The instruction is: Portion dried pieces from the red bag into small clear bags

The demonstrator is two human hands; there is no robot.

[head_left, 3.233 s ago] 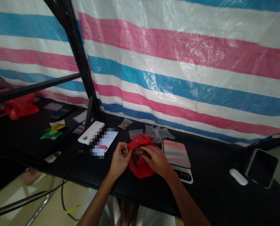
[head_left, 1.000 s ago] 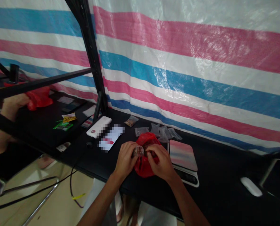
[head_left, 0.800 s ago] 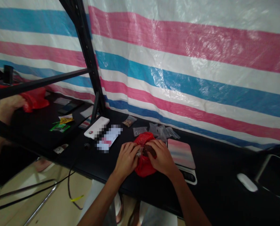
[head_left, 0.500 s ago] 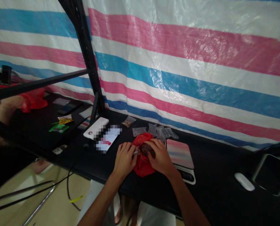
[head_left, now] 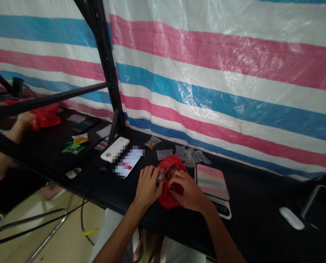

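A red plastic bag (head_left: pixel 167 193) lies crumpled on the black table (head_left: pixel 242 204) with dark brown pieces inside. My left hand (head_left: pixel 148 187) sits at its left side, pinching a small clear plastic bag (head_left: pixel 160 176) at the red bag's mouth. My right hand (head_left: pixel 186 190) grips the red bag's right side, and its fingers partly hide the contents. Just right of my right hand stands a kitchen scale (head_left: pixel 212 182) with a pink-striped top.
Several small clear bags (head_left: pixel 189 155) lie behind my hands, with a filled one (head_left: pixel 152 143) among them. A white power bank (head_left: pixel 115 149) and a blurred card (head_left: pixel 128 162) lie left. Another person's arm (head_left: pixel 23 118) reaches a second red bag (head_left: pixel 46 117) at far left.
My right hand has dropped lower and closed on the red bag's side. The small clear bag now sits lower at the bag's mouth, and the view has shifted slightly.
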